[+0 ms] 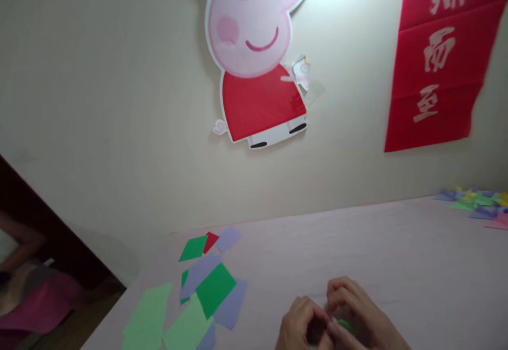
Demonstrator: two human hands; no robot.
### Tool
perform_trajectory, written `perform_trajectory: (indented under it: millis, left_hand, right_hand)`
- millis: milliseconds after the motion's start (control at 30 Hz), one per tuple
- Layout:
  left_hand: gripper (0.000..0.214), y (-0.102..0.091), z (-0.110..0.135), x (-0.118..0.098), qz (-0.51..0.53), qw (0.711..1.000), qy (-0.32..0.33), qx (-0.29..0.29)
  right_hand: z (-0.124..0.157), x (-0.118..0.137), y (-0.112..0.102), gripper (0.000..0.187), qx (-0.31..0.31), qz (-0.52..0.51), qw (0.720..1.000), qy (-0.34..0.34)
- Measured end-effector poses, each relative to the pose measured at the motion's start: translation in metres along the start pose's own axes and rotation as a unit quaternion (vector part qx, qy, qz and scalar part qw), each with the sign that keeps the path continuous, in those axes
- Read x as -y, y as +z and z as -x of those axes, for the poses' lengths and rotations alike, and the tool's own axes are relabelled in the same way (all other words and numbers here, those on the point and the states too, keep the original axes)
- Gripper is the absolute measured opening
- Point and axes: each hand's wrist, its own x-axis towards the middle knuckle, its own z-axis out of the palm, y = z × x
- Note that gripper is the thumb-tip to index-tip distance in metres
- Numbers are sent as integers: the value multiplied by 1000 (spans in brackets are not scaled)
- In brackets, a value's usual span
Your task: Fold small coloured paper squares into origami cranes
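Observation:
At the bottom of the head view, my left hand [298,324] and my right hand [363,310] meet over the table, fingertips pinched together. A small bit of light green paper [346,325] shows between them, held by both hands. Most of that paper is hidden behind the fingers, so its shape cannot be told. To the left of my hands lie loose coloured sheets, among them a dark green sheet [216,290], a light green sheet [148,315] and a lilac sheet [230,305], several of them overlapping.
A pile of folded paper pieces [482,202] in several colours lies at the table's far right. The pinkish table [301,254] meets a wall with a cartoon pig cutout [257,101] and a red banner [440,80]. Another person [35,292] is at the left edge.

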Motion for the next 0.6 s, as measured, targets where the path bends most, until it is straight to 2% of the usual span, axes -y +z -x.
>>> perform_trajectory:
  millis: [100,200,367,600]
  left_hand:
    - [8,-6,4,-23,-16,1000,-24,11]
    - [10,-11,5,-35,16,998,-59,12]
    - [12,-13,7,-36,34,996,-83,-4]
    - [14,-13,5,-32,55,993,-99,-19]
  right_hand:
    - [1,6,-1,17,13,10,1000,9]
    - [3,9,-1,16,14,24,999,19]
    - [4,10,-4,11,7,57,998,21]
    - [2,9,-7,21,12,122,991,49]
